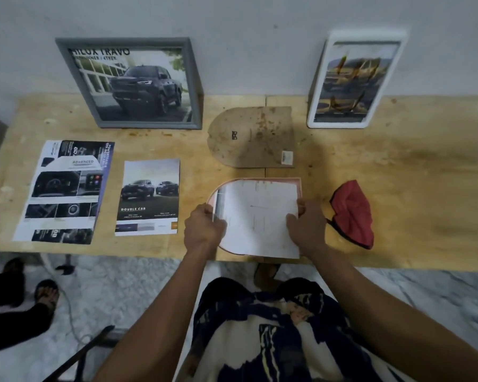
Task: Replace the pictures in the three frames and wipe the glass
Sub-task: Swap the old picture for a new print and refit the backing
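White sheet on pink frame, between both hands' grip.

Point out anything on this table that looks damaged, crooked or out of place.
The brown backing board lies loose between the two leaning frames, blotched with stains. The white sheet held by the left hand and right hand is rectangular, so its corners overhang the pink arched frame. The red cloth lies crumpled.

Bare table right; red cloth beside
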{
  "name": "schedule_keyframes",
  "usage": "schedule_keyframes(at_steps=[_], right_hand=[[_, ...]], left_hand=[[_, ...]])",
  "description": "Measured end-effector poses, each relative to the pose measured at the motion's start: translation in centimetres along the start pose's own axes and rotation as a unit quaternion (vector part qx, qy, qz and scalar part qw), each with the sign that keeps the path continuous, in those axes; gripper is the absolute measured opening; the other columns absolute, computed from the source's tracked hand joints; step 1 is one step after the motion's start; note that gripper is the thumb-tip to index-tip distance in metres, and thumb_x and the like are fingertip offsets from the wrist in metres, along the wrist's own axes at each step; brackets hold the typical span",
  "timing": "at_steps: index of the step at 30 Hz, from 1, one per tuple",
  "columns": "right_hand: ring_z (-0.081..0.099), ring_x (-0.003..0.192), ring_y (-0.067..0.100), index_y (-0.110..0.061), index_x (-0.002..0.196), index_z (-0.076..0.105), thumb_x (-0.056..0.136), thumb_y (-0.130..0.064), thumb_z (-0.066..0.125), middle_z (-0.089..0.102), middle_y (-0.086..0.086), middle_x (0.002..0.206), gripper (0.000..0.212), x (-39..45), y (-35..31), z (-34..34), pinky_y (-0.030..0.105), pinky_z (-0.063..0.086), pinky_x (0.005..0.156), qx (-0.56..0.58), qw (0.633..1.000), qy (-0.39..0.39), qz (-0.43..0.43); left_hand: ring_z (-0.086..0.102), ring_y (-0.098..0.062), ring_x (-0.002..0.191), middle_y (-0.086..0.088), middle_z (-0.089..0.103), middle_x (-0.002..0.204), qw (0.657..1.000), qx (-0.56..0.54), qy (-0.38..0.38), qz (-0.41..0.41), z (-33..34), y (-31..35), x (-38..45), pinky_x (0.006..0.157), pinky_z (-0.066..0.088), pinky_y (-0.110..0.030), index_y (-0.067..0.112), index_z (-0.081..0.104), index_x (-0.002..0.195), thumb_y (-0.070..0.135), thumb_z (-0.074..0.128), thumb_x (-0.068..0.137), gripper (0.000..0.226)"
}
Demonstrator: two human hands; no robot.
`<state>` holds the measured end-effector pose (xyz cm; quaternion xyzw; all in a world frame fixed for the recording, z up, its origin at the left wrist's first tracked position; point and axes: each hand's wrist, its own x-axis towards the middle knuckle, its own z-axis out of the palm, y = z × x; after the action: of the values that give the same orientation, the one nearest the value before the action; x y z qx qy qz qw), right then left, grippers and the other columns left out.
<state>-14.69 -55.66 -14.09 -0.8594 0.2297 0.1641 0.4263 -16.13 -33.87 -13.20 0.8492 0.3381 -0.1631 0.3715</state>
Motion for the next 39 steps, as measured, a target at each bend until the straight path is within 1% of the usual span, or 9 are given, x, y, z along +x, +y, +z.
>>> schedule_keyframes(at_steps=[3,6,8,11,15,19,22,30,39], right_hand=[[0.052,0.115,0.033,-0.002,0.130,0.052,0.085,-0.011,0.059,0.054,0.019,0.125,0.046,0.6,0.3,0.2,0.034,0.041,0.092,-0.053,0.998,-0.022,-0.014],[0.046,0.124,0.031,-0.006,0.144,0.041,0.090,-0.012,0.058,0.045,0.016,0.138,0.057,0.9,0.2,0.3,0.030,0.037,0.099,-0.075,0.996,-0.032,-0.016],[0.045,0.123,0.030,-0.007,0.146,0.037,0.090,-0.012,0.057,0.043,0.017,0.138,0.060,1.0,0.1,0.2,0.026,0.035,0.094,-0.100,0.994,-0.025,-0.035],[0.040,0.128,0.029,-0.010,0.149,0.032,0.091,-0.012,0.056,0.040,0.016,0.141,0.062,0.1,0.1,0.2,0.029,0.032,0.102,-0.124,0.991,-0.023,-0.055],[0.029,0.138,0.026,-0.013,0.150,0.032,0.093,-0.012,0.055,0.031,0.010,0.152,0.061,-0.8,0.3,0.2,0.033,0.026,0.112,-0.142,0.986,-0.023,-0.086],[0.026,0.138,0.026,-0.021,0.148,0.037,0.090,-0.026,0.063,0.031,0.003,0.155,0.064,-1.4,1.2,0.2,0.038,0.032,0.110,-0.279,0.947,-0.035,-0.152],[0.017,0.141,0.025,-0.030,0.149,0.034,0.091,-0.037,0.061,0.023,-0.002,0.159,0.065,-1.9,1.8,0.2,0.039,0.035,0.109,-0.345,0.924,-0.057,-0.152],[0.009,0.142,0.027,-0.029,0.152,0.025,0.093,-0.035,0.059,0.010,-0.001,0.161,0.068,-2.1,1.7,1.0,0.037,0.029,0.112,-0.335,0.931,-0.095,-0.111],[0.014,0.141,0.029,-0.025,0.149,0.032,0.089,-0.033,0.063,0.018,0.001,0.158,0.068,-2.3,1.5,1.1,0.037,0.027,0.112,-0.304,0.943,-0.086,-0.107]], left_hand=[[0.065,-0.029,0.084,-0.003,0.068,0.092,0.999,0.046,0.003,0.009,0.4,0.0,-0.3,0.077,0.056,-0.037,0.020,0.059,0.094,0.025,0.073,0.075,0.024],[0.064,-0.029,0.082,-0.003,0.067,0.090,0.997,0.079,0.008,0.025,0.6,0.3,-0.3,0.074,0.055,-0.035,0.017,0.059,0.089,0.024,0.073,0.077,0.020],[0.062,-0.027,0.079,-0.002,0.064,0.085,0.995,0.095,0.006,0.038,0.6,0.5,-0.2,0.070,0.051,-0.032,0.015,0.061,0.086,0.022,0.073,0.077,0.016],[0.056,-0.025,0.077,-0.001,0.058,0.084,0.991,0.119,-0.004,0.062,0.2,0.3,-0.3,0.066,0.045,-0.030,0.015,0.058,0.085,0.022,0.073,0.079,0.018],[0.060,-0.028,0.097,-0.007,0.059,0.104,0.984,0.136,-0.019,0.114,0.0,-0.5,-0.4,0.071,0.049,-0.034,0.010,0.058,0.107,0.028,0.076,0.080,0.038],[0.040,-0.028,0.128,-0.008,0.044,0.138,0.956,0.235,-0.025,0.175,0.1,-1.4,-0.8,0.094,0.049,-0.045,0.021,0.049,0.137,0.043,0.075,0.080,0.066],[0.027,-0.030,0.135,-0.006,0.030,0.150,0.943,0.269,-0.044,0.193,0.1,-1.9,-0.7,0.099,0.047,-0.048,0.025,0.042,0.144,0.047,0.076,0.079,0.076],[0.026,-0.031,0.135,-0.008,0.027,0.149,0.945,0.243,-0.071,0.206,0.1,-1.6,-0.2,0.102,0.044,-0.045,0.020,0.044,0.140,0.039,0.080,0.078,0.075],[0.024,-0.032,0.136,-0.009,0.025,0.151,0.940,0.236,-0.081,0.231,-0.1,-2.1,-0.1,0.103,0.043,-0.047,0.019,0.041,0.143,0.038,0.078,0.079,0.076]])
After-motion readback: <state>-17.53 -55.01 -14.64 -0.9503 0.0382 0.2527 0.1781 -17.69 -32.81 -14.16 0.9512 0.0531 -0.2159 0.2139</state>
